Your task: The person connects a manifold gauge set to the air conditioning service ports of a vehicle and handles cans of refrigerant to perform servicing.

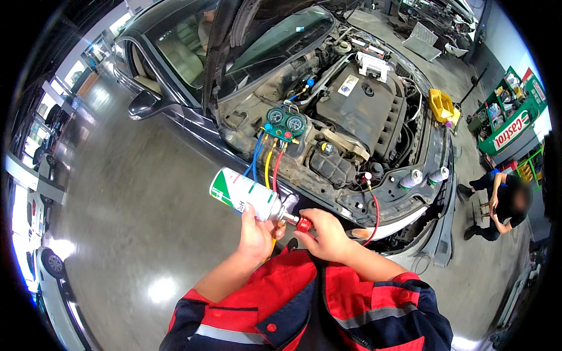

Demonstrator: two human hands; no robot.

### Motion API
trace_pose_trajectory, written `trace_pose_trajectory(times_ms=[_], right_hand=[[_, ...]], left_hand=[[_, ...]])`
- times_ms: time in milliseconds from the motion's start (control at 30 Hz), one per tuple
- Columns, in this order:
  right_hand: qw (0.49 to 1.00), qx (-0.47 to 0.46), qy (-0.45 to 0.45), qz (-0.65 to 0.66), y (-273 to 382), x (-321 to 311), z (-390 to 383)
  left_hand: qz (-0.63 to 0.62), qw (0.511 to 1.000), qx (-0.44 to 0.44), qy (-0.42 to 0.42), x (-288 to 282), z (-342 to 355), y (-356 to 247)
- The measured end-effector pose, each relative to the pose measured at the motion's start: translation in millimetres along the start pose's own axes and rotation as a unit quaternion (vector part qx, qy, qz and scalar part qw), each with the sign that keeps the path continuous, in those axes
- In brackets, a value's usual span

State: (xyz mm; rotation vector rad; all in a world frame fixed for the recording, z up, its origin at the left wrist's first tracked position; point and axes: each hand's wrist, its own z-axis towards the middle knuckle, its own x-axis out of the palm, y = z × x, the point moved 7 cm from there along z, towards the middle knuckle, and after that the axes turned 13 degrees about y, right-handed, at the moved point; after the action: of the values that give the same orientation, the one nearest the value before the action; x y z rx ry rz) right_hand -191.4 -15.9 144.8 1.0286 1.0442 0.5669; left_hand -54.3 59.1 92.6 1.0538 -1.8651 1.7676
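Refrigerant can, white and green, lies tilted just below the middle of the frame, its base toward the upper left and its neck toward the lower right, where a small valve with a red knob is fitted. From the head view, the left hand is wrapped around the can's lower end, fingers curled closed on it and thumb up along its side. The right hand sits just beside, its fingertips pinched on the red knob, the rest of the hand loosely curled. Both forearms come up from the lower edge out of red and dark blue sleeves. Right behind the can, in the upper middle of the frame, a manifold gauge set hangs at the edge of the open engine bay, and blue, yellow and red hoses run down from it toward the can; whether the yellow one joins the valve is hidden by the hands. A second red hose loops down by the car's front edge. To the left and lower left the grey floor lies wide and bare, while the car's fender closes in on the right. At the right edge a seated person is well apart.
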Motion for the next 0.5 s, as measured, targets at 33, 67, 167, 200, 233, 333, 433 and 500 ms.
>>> trace_pose_trajectory(times_ms=[33, 67, 167, 200, 233, 333, 433, 500], right_hand=[[0.993, 0.056, 0.03, 0.095, -12.2, 8.7, -4.3], [0.953, 0.06, 0.035, 0.295, -25.8, 22.3, -1.4], [0.895, 0.039, 0.121, 0.428, -32.4, 38.5, -2.5], [0.88, 0.051, 0.122, 0.456, -31.5, 40.1, -2.8], [0.821, 0.094, 0.134, 0.546, -32.2, 43.2, -3.2], [0.727, 0.145, 0.116, 0.661, -32.7, 45.9, -1.4], [0.952, 0.023, 0.012, 0.304, -19.2, 12.7, 9.3], [0.988, -0.093, -0.084, 0.089, 2.8, -2.0, 8.8]], left_hand=[[-0.004, 1.0, 0.002, -0.005, -0.4, 0.5, -1.3], [-0.008, 1.0, 0.002, -0.01, -0.1, 2.0, -1.8], [-0.01, 1.0, 0.016, -0.012, 1.5, 2.4, -3.6], [-0.009, 1.0, 0.024, -0.012, 1.1, 1.9, -5.0], [0.007, 1.0, 0.029, -0.005, 0.1, 2.1, -5.2], [0.037, 0.999, 0.033, -0.002, -3.8, 0.6, -3.2], [0.016, 0.999, 0.028, -0.007, -1.3, 1.9, -4.5], [-0.018, 1.0, 0.019, 0.015, 5.8, 1.5, -6.5]])
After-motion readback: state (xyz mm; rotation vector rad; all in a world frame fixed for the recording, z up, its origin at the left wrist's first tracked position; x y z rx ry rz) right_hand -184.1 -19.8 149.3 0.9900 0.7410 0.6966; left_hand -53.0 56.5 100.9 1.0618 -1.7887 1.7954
